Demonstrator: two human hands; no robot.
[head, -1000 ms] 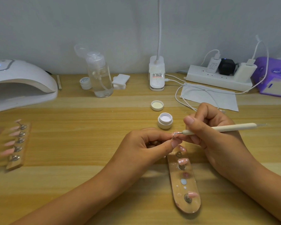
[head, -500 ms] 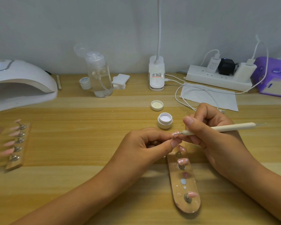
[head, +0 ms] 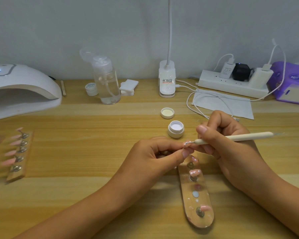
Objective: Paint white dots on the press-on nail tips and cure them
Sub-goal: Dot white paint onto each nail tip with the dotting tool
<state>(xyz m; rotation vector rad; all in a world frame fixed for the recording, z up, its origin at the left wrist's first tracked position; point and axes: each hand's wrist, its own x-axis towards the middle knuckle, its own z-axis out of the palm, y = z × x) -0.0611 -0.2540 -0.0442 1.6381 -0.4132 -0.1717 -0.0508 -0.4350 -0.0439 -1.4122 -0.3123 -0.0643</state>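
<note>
My left hand [head: 155, 154] pinches a small pink nail tip [head: 187, 141] on its stand, held just above the table. My right hand [head: 226, 140] grips a cream dotting pen [head: 235, 137] like a pencil, its metal point touching that nail tip. Below the hands lies a clear oblong holder [head: 197, 195] with several pink nail tips, some with white dots. An open jar of white gel [head: 175, 129] stands just beyond the hands, with its lid [head: 167, 112] behind it. The white curing lamp [head: 21, 90] sits at the far left.
A second holder of pink nail tips [head: 17, 152] lies at the left. A clear pump bottle [head: 107, 81], small jar [head: 91, 89], cotton pads [head: 128, 87], lamp base [head: 167, 81], power strip [head: 231, 83], cables, a white sheet [head: 231, 105] and a purple device [head: 292, 83] line the back.
Both hands stay almost still; the pen tip has shifted very slightly on the held nail tip.
</note>
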